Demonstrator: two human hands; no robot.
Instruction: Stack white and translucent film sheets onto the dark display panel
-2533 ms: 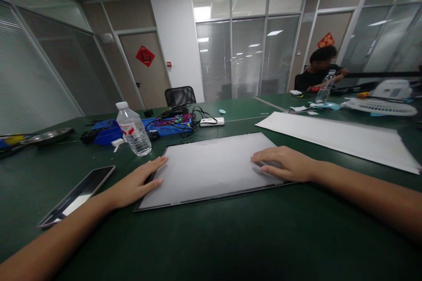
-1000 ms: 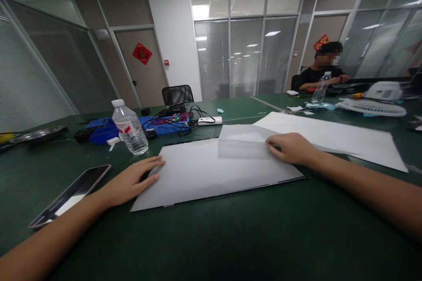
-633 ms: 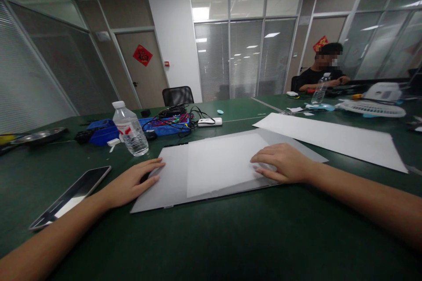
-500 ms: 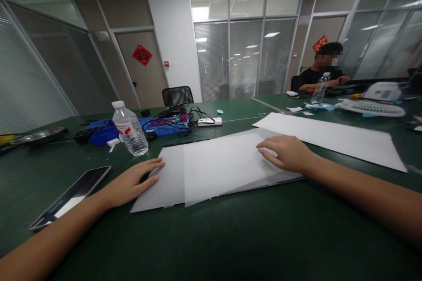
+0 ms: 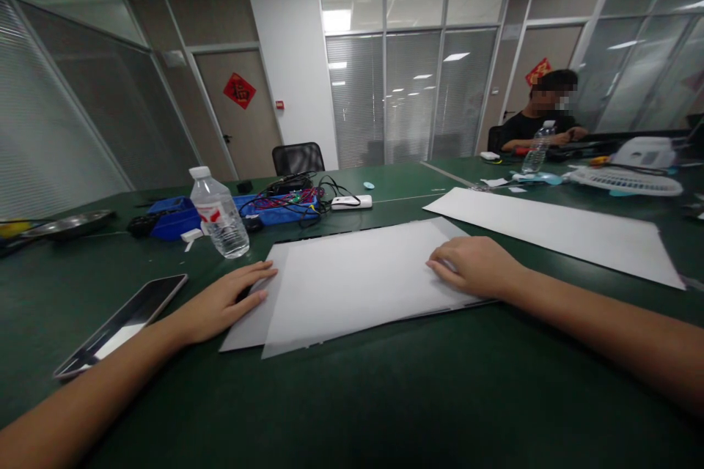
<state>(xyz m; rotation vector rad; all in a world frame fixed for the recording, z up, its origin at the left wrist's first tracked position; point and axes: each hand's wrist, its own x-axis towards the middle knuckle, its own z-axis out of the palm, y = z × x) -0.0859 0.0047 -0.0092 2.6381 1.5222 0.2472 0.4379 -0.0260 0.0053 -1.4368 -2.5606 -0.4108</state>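
A thin, translucent white sheet (image 5: pixel 341 286) lies slightly skewed on a flat grey-white panel (image 5: pixel 247 333) with dark edges. Fingers stretched out, my left hand (image 5: pixel 231 300) is open and rests against the panel's left edge, gripping nothing. At the right end, my right hand (image 5: pixel 476 264) is closed, its fingers bent and drawn together on the sheet. Its fingertips are partly hidden. The sheet's lower left corner sticks out past the panel's front edge.
A phone (image 5: pixel 124 326) lies left of my left forearm. Behind are a water bottle (image 5: pixel 220 223), a blue tray (image 5: pixel 275 209) of wires and a white remote-like device (image 5: pixel 352 202). A long white board (image 5: pixel 555 234) lies right. A person (image 5: pixel 544 121) sits at the far right.
The white sheet has slid left over the panel, its left edge nearer my left hand. My right hand's fingers have drawn together and curled. My left hand stays in place.
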